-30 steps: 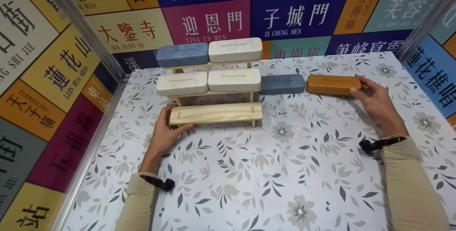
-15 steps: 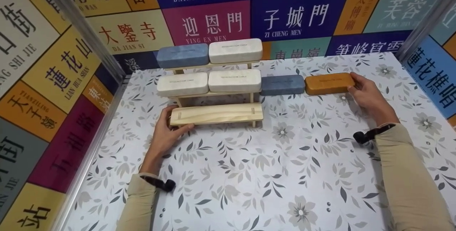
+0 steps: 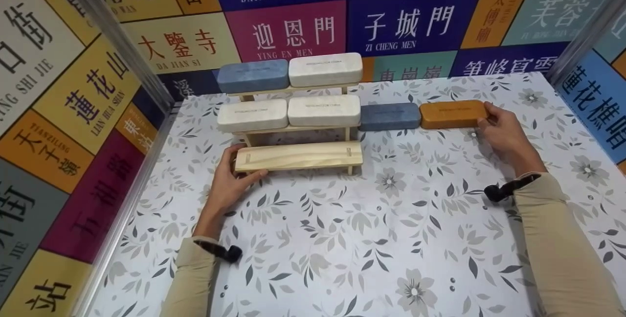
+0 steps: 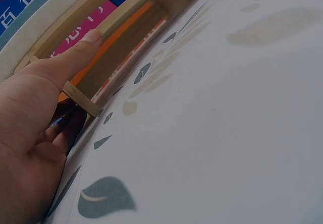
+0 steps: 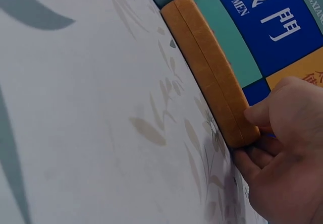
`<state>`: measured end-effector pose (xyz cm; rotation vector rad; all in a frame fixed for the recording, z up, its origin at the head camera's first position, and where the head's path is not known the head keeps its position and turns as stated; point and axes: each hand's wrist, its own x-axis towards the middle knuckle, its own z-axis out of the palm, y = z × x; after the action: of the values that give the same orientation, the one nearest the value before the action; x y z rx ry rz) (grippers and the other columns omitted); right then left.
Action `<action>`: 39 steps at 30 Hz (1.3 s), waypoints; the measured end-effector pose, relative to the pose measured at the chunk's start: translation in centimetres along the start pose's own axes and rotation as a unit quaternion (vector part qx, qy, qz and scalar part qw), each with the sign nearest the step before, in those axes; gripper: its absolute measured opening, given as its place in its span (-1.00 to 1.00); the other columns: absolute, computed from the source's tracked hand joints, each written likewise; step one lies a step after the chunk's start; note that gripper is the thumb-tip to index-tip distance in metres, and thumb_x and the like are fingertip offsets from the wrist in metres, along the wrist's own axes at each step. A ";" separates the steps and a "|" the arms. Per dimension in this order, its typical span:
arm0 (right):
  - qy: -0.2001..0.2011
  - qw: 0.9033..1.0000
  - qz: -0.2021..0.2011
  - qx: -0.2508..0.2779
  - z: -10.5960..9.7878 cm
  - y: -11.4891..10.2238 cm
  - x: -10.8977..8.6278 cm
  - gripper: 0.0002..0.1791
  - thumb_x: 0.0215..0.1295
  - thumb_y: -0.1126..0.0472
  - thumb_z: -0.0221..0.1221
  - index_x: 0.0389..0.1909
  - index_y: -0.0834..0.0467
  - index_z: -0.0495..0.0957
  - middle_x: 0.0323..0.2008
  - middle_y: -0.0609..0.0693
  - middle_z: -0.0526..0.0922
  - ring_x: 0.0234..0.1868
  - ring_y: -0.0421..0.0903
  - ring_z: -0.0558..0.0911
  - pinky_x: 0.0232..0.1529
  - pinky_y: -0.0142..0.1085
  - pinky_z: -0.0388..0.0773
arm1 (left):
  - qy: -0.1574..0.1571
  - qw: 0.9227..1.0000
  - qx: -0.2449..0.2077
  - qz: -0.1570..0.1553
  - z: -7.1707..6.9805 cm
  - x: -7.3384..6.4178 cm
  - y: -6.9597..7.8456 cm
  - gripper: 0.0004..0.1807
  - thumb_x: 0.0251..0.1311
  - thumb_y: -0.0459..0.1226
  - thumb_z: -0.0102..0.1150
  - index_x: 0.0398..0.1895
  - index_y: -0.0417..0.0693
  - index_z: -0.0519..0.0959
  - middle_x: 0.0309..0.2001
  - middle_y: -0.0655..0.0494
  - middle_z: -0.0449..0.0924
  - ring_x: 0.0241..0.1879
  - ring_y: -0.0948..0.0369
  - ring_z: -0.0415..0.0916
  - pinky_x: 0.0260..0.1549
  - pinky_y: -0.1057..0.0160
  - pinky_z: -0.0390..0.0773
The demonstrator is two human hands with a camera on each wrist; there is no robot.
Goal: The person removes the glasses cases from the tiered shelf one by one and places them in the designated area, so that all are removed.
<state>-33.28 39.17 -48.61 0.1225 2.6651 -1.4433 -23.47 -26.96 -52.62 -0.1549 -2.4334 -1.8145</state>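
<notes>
My left hand (image 3: 229,180) grips the left end of the lowest wooden shelf (image 3: 298,155), thumb along its front edge and fingers behind. That shelf is bare; it belongs to a tiered display stand. In the left wrist view, my thumb lies over the stand's front rail (image 4: 126,14). My right hand (image 3: 508,133) pinches the right end of an orange glasses case (image 3: 454,114), thumb on the near side. Its left end is right at a blue glasses case (image 3: 390,116) on the table. The right wrist view shows the orange case (image 5: 209,72) lined up end to end with the blue one.
A white glasses case (image 3: 252,114) and a second white one (image 3: 324,110) sit on the middle shelf. On the top shelf are a blue case (image 3: 253,75) and a white case (image 3: 325,69). Behind the flower-patterned table (image 3: 332,238) stands a wall (image 3: 288,28) of coloured signs.
My right hand has slid the orange glasses case slightly left, narrowing the gap to the blue case. The left hand and stand have stayed put.
</notes>
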 end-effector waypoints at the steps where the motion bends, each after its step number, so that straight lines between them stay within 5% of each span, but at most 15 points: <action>1: 0.001 1.000 -0.001 -0.001 0.0 0.0 0.0 -0.22 0.77 0.10 -0.15 0.75 0.24 -0.29 0.73 0.37 -0.08 0.74 0.27 0.05 0.72 -0.09 0.05 | 0.001 1.000 0.002 0.001 0.0 0.0 0.0 0.02 0.13 -0.05 0.70 0.60 0.17 0.29 0.38 0.06 0.50 0.29 0.12 0.56 0.20 0.29 0.56; 11: 0.048 0.997 -0.043 -0.034 1.6 -1.4 0.2 -0.06 0.55 0.28 0.03 0.77 0.24 -0.28 0.73 0.44 -0.23 0.74 0.40 -0.14 0.73 0.23 -0.17 | -0.004 1.000 0.007 -0.002 -0.2 0.1 -0.3 0.02 0.13 -0.01 0.69 0.60 0.21 0.28 0.38 0.09 0.50 0.30 0.14 0.56 0.21 0.24 0.57; 18: 0.101 0.990 -0.099 -0.027 4.5 -4.4 -0.7 -0.12 0.59 0.02 0.19 0.77 0.04 0.01 0.74 0.28 -0.02 0.72 0.30 0.02 0.72 0.24 -0.05 | -0.002 1.000 0.010 -0.010 -0.3 0.1 -0.1 0.03 0.11 0.02 0.70 0.60 0.21 0.28 0.39 0.08 0.50 0.32 0.13 0.54 0.26 0.20 0.55; 25: 0.069 0.983 -0.166 0.030 8.1 -8.2 -2.1 -0.19 0.58 -0.01 0.27 0.72 -0.01 0.18 0.71 0.13 0.19 0.73 0.15 0.12 0.73 0.17 0.00 | 0.001 1.000 0.008 -0.010 -0.1 0.1 -0.1 0.04 0.10 0.02 0.71 0.60 0.23 0.28 0.41 0.10 0.49 0.35 0.13 0.52 0.35 0.06 0.50; 31: 0.016 0.967 -0.245 0.065 11.1 -11.2 -3.2 -0.24 0.58 0.13 0.28 0.69 0.10 0.22 0.68 0.13 0.24 0.73 0.12 0.15 0.73 0.12 0.01 | 0.000 1.000 -0.002 0.001 0.1 0.0 -0.2 0.02 0.12 -0.04 0.70 0.59 0.17 0.29 0.41 0.09 0.50 0.35 0.14 0.53 0.37 0.12 0.49; 39: -0.019 0.954 -0.287 0.083 14.5 -14.5 -4.4 -0.23 0.56 0.14 0.31 0.68 0.08 0.23 0.67 0.08 0.25 0.70 0.09 0.19 0.70 0.10 0.09 | -0.001 1.000 -0.002 0.003 0.1 0.2 -0.1 0.02 0.11 -0.02 0.71 0.58 0.19 0.30 0.41 0.12 0.50 0.35 0.16 0.52 0.41 0.06 0.46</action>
<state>-29.90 19.02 -43.86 -0.7159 2.6623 -1.7853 -23.65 -26.93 -52.69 -0.1639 -2.4291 -1.8182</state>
